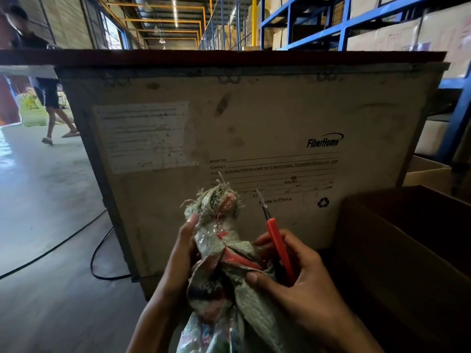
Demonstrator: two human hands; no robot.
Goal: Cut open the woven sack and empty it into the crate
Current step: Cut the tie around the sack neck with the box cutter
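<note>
Two hands work at the gathered neck of the woven sack [224, 253], low centre of view. Left hand [182, 250]: wrapped around the left side of the neck, thumb tip up against the fabric just under the tied top, grip closed on the sack. Right hand [295, 276]: closed around a red-handled cutter [279, 247], thumb also pressing a fold of sack fabric against the palm; fingers curl over the handle from the far side.

Cutter long axis: runs up and slightly left from the right palm; thin metal tip points up toward the sack's knot, just beside it, contact not discernible.

Sack long axis: roughly vertical, tied end up, frayed threads sticking out of the top; body hangs down between the forearms and out of the bottom edge. Neck still bunched and closed.

Directly behind the sack: large wooden crate [254, 118], printed panel facing the camera, dark lid on top. Right: open cardboard box [397, 250]. Left floor: black cable [96, 250]. Far left: another person walking [48, 93]. Blue shelving [344, 26] upper right
</note>
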